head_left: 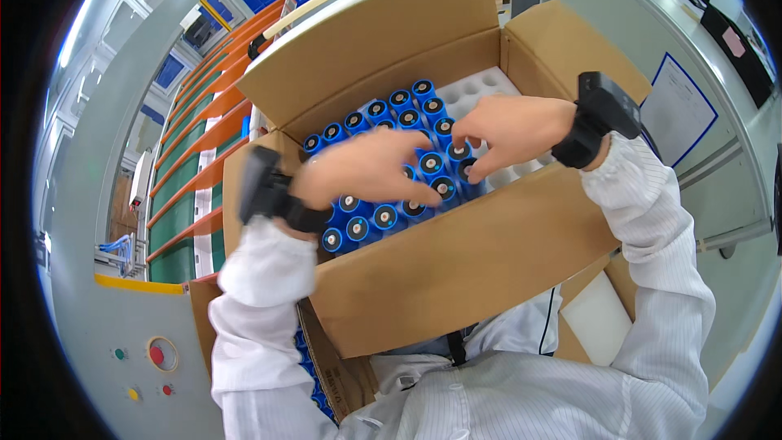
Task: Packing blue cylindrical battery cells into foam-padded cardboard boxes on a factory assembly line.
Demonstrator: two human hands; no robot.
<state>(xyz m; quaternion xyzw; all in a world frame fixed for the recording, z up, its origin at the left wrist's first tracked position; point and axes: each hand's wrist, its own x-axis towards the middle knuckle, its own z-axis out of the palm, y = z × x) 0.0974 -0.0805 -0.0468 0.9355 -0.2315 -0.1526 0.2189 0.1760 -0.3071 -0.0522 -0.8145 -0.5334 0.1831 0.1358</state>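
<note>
Inside the box [456, 269], blue cylinders [383, 216] stand upright in tight rows, each showing a dark round top with a pale centre. They fill the left and middle of a white foam tray [481, 94], whose right-hand sockets near the far corner sit bare. I count about two dozen tops in view; more are hidden under the hands, so the full number cannot be told.

They look rigid and fairly dense for their size, with smooth sleeves that could slip, so a pinch around the top rim with fingertips seems the surest hold, lifting straight up out of the socket.

Both hands hover over the middle of the pack. The left hand [366, 167] lies flat, fingers stretched across the tops, blurred, gripping nothing I can make out. The right hand [505, 130] curls down with fingertips pinching at one cylinder [459, 151]; whether it has closed on it I cannot tell.

Each wrist carries one black band [599, 114]. Two white sleeves [652, 220] reach in. One grey panel [147, 358] with coloured buttons sits lower left.
</note>
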